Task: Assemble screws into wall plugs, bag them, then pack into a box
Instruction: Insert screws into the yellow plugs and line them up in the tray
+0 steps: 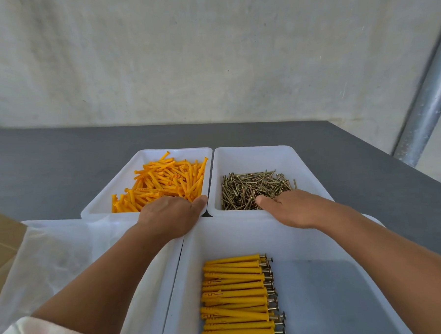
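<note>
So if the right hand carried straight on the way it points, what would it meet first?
The screws heaped in the far right tray. The right hand lies over that tray's near rim with fingertips hidden, so it may be touching them.

Beyond the near white tray (231,239) we see orange wall plugs (161,181) in a white plug tray (106,201) and brassy screws (251,190) in a white screw tray (260,158). Inside the near tray lie yellow plugs (233,293) with grey metal screw heads (271,292). Left of it we see brown cardboard (1,237); beneath it, a dark grey table (48,163).
</note>
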Motion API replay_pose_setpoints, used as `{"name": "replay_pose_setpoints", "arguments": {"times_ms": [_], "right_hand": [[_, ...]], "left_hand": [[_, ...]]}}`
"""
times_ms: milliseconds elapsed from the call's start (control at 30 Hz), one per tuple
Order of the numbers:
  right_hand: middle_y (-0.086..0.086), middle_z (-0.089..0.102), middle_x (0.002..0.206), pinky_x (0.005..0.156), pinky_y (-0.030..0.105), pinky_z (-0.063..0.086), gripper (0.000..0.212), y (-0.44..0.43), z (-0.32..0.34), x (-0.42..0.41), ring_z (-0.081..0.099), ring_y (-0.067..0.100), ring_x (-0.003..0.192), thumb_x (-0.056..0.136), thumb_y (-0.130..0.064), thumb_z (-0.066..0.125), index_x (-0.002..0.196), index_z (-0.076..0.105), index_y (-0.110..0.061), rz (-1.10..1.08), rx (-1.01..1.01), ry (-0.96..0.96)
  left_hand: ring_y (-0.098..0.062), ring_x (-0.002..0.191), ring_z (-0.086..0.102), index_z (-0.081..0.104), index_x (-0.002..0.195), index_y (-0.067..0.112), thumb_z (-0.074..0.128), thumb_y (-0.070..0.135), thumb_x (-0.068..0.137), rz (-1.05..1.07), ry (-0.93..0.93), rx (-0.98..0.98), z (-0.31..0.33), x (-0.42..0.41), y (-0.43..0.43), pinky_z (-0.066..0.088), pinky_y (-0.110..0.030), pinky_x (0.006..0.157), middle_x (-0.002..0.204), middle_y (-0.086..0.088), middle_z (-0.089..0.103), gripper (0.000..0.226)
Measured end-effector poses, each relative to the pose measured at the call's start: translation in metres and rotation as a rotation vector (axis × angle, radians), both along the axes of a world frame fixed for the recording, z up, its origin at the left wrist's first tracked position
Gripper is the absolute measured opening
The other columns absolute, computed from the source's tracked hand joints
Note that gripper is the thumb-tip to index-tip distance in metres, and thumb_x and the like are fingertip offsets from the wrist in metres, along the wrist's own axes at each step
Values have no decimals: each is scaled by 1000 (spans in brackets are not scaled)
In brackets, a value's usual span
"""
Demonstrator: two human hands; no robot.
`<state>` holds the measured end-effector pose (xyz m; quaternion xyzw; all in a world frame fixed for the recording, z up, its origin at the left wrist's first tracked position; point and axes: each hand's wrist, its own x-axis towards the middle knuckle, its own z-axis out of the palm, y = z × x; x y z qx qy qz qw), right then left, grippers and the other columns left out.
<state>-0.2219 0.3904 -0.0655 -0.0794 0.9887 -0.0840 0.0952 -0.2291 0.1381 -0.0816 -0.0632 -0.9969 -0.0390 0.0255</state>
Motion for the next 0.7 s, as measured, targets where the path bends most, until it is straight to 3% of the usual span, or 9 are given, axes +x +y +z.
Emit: {"name": "replay_pose_setpoints", "arguments": {"times_ms": [100, 200, 367, 433, 533, 700], "right_hand": [[4, 57, 77, 85, 35, 46, 83, 0, -2, -2, 57, 19, 82, 96, -67, 8, 81, 64, -8, -10, -4, -18], [1, 45, 66, 72, 31, 38, 72, 1, -2, -2, 45, 14, 64, 95, -68, 10, 61, 44, -15, -26, -19, -23], [-7, 30, 65, 79, 33, 33, 62, 0, -1, -2, 30, 8, 59, 96, -68, 10, 58, 32, -23, -29, -35, -51], [-7, 31, 66, 81, 35, 34, 62, -1, 0, -2, 34, 10, 62, 96, -68, 10, 59, 32, -24, -27, -27, -52], [-7, 39, 73, 90, 37, 38, 69, 0, 0, -3, 47, 20, 87, 95, -69, 9, 68, 47, -19, -29, -17, -67], [1, 47, 69, 78, 33, 41, 72, 1, 0, -2, 50, 17, 72, 97, -65, 13, 69, 52, -11, -17, -49, -32]], "left_hand": [[-25, 106, 57, 63, 115, 24, 12, 63, 97, 15, -12, -6, 1, 1, 0, 40, -34, 79, 112, -6, 65, 66], [-24, 105, 56, 67, 103, 20, 11, 67, 94, 61, -25, 21, 0, 0, 1, 36, -33, 78, 112, -6, 65, 74], [-22, 99, 54, 67, 95, 19, 13, 69, 94, 97, -32, 43, 2, 1, 2, 39, -34, 80, 107, -5, 63, 74], [-20, 92, 51, 62, 84, 21, 15, 67, 94, 101, -32, 51, 3, 2, 2, 39, -34, 79, 97, -3, 58, 67], [-19, 90, 50, 53, 73, 20, 20, 58, 99, 83, -42, 59, 7, 6, 3, 38, -33, 79, 93, -2, 58, 57], [-23, 98, 56, 63, 100, 13, 28, 34, 103, 11, -14, 32, 15, 11, 2, 41, -30, 80, 108, -8, 65, 41]]}}
